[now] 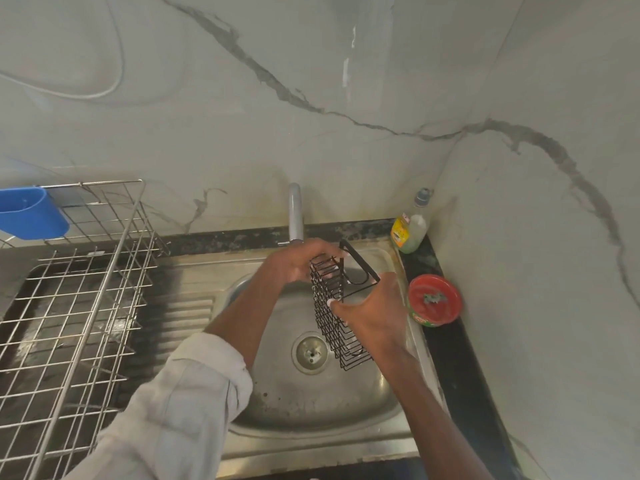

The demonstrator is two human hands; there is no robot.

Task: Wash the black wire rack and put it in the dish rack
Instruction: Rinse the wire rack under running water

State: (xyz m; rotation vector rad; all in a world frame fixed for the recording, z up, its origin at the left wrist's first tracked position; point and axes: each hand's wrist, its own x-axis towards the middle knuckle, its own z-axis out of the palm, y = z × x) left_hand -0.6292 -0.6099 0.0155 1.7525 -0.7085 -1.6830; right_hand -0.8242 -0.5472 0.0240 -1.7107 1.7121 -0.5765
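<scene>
Both hands on the black wire rack (332, 306), held over the sink (311, 403) bowl just below the tap (295, 216). Left hand (294, 263) grips the upper end, fingers curled around the wires near the bent hook frame. Right hand (372, 313) holds the middle from the right side, thumb and fingertips pinching the mesh. Rack hangs tilted, lower end pointing down toward the drain (310, 353).

Can't tell if water is running, no stream visible. Looks like the rinse/scrub stage, rack not yet near the dish rack (69, 306).

To do it well: keep the rack under the spout, rotate it so each face of the mesh passes under the flow, and run fingers along the wires since grime sits in the crossings. Keep the left grip on the solid frame, not the thin mesh, which probably flexes. Shake off over the bowl before moving.

Around: dish rack sits on the drainboard to the left, well apart from the hands, with a blue holder (31, 213) clipped to its back edge. Soap bottle (412, 223) and a red tub (434, 299) with a scrubber in it sit on the black ledge right of the sink, near the right hand

Obstacles: the rolled-up sleeve (194, 393) could get wet; the hook frame could snag the dish rack's wires on the way in
</scene>
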